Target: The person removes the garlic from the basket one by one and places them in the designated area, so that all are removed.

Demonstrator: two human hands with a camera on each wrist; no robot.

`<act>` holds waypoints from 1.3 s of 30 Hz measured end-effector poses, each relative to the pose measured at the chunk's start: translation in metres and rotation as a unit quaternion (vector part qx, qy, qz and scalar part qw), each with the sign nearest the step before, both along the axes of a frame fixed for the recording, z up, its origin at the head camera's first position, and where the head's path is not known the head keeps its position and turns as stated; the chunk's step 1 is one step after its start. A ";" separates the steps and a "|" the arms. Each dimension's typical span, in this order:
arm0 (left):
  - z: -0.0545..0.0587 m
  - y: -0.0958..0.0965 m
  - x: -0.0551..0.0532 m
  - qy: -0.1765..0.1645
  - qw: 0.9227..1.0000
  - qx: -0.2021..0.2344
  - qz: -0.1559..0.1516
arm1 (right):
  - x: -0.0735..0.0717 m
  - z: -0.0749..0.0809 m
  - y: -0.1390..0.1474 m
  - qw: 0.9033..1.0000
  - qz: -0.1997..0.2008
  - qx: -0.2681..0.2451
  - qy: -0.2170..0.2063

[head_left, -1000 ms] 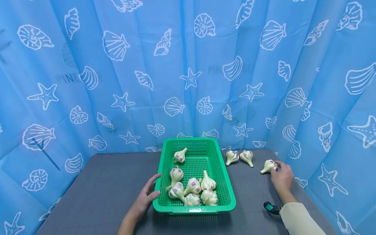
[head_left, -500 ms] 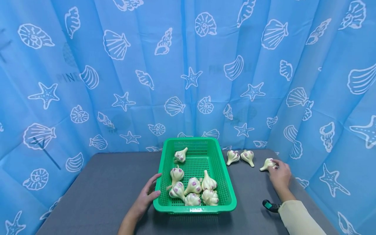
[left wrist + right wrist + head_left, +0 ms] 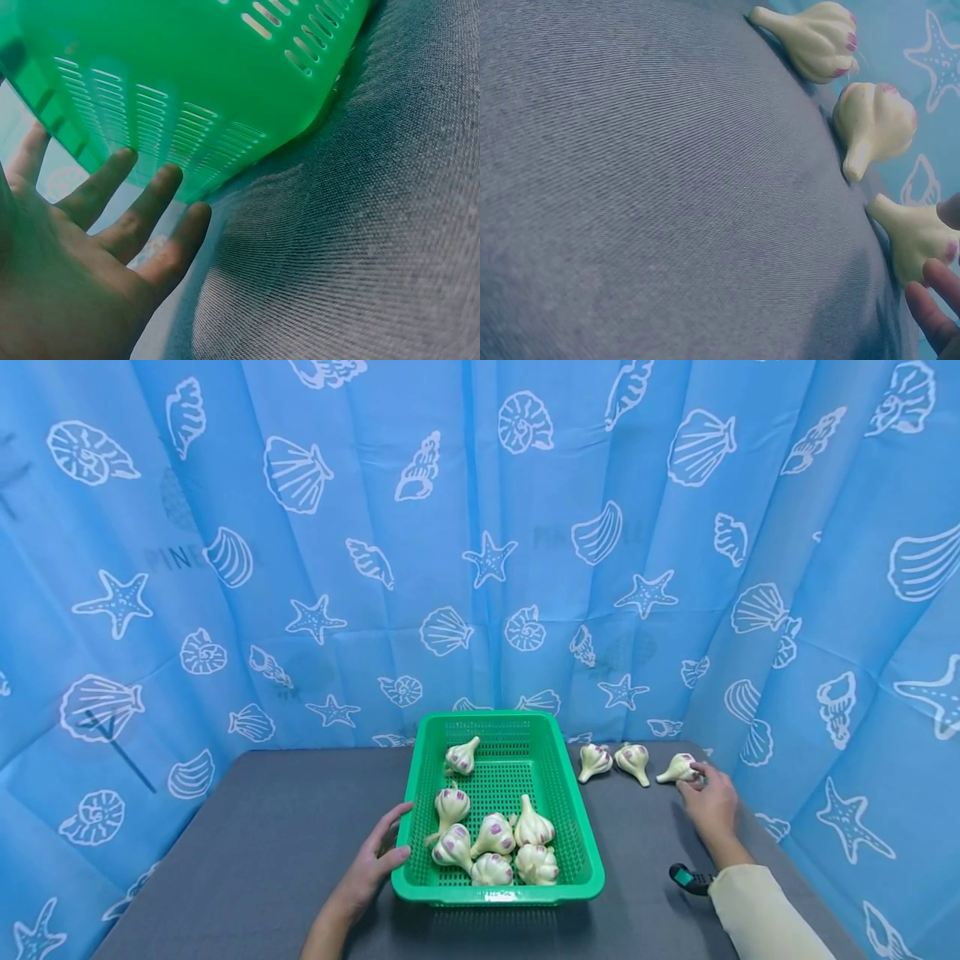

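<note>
My left hand (image 3: 367, 864) lies along the left side of a green perforated plastic basket (image 3: 497, 890). In the left wrist view its fingers (image 3: 161, 195) are spread and relaxed against the slotted wall. At the right of the table my right hand (image 3: 711, 806) pinches a garlic bulb (image 3: 678, 768) with purple patches, its stem pointing left. The right wrist view has this same bulb (image 3: 911, 236) between thumb and fingertips, partly cut off by the frame. Two more garlic bulbs, one (image 3: 595, 762) near the basket and one (image 3: 632, 762) beside it, lie in line with it.
Several garlic bulbs (image 3: 493, 835) sit in the basket, mostly towards its near end. A black strap with a green part (image 3: 690, 880) is at my right wrist. Grey cloth (image 3: 277, 852) covers the table. A blue shell-print curtain (image 3: 480, 568) hangs behind and at the sides.
My right hand has moved a little left and away from me, and the garlic bulb has shifted with it, closer to the other two. My left hand and the basket stay in place.
</note>
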State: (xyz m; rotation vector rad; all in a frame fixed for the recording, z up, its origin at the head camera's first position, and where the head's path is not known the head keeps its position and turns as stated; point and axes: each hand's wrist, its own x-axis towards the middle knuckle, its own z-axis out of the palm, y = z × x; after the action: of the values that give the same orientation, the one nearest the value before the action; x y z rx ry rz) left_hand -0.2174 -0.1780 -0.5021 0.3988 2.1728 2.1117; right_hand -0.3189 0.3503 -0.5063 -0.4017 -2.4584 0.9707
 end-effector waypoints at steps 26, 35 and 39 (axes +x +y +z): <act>-0.002 -0.002 -0.001 0.006 1.000 0.001 -0.010 | -0.003 0.005 -0.001 0.998 0.033 0.005 -0.059; -0.001 -0.002 -0.001 0.013 1.000 0.003 -0.012 | -0.007 0.011 -0.003 0.992 0.081 0.028 -0.095; -0.001 -0.002 -0.001 0.016 1.000 0.004 -0.017 | -0.010 0.012 -0.006 0.990 0.085 0.030 -0.110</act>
State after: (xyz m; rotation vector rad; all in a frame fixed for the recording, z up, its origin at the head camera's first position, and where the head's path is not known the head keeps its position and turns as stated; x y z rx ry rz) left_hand -0.2180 -0.1801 -0.5035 0.4712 2.1587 2.1123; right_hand -0.3284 0.3443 -0.4942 -0.2955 -2.7527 0.9618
